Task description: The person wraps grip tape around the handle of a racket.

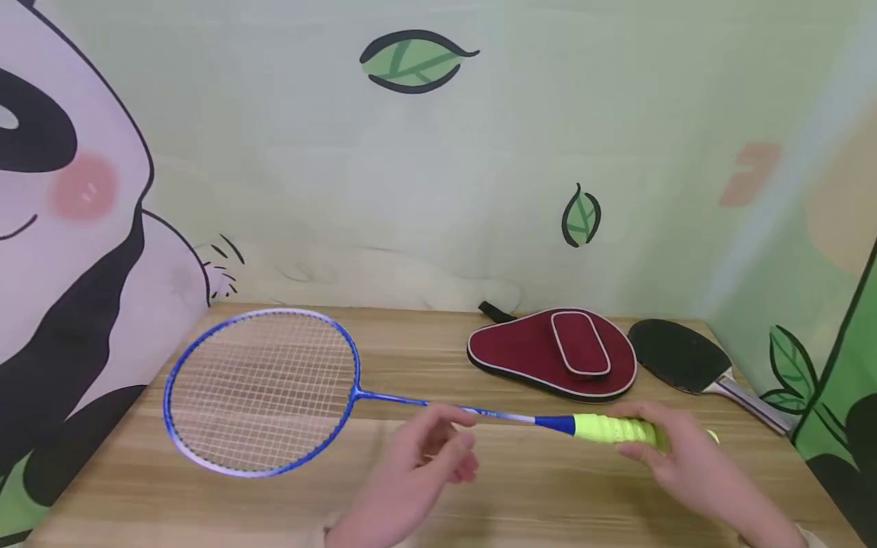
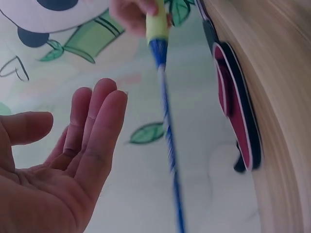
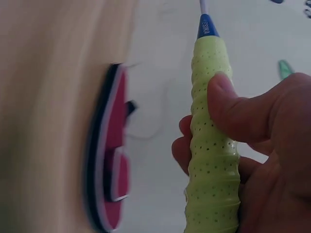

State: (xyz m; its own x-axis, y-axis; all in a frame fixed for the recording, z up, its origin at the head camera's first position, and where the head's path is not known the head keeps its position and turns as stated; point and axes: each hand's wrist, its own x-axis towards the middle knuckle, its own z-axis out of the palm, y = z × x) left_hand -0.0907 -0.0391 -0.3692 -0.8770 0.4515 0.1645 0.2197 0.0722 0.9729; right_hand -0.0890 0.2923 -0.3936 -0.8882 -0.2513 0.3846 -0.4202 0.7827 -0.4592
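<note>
A blue and white badminton racket [image 1: 263, 392] lies crosswise in the head view, its strung head to the left and its yellow-green grip [image 1: 596, 428] to the right. My right hand [image 1: 688, 460] holds that grip, the thumb [image 3: 223, 104] along one side and fingertips showing on the other in the right wrist view. Near the middle of the shaft [image 2: 168, 126] is my left hand [image 1: 414, 476], with nothing in it. In the left wrist view its fingers are spread from the thumb, apart from the shaft.
Behind the racket grip, a dark red paddle case [image 1: 510, 350] with white piping and a front pocket lies on the wooden table [image 1: 548, 502]. To its right is a black table tennis paddle [image 1: 678, 358]. A wall [image 1: 479, 190] with panda and leaf drawings borders the table's back.
</note>
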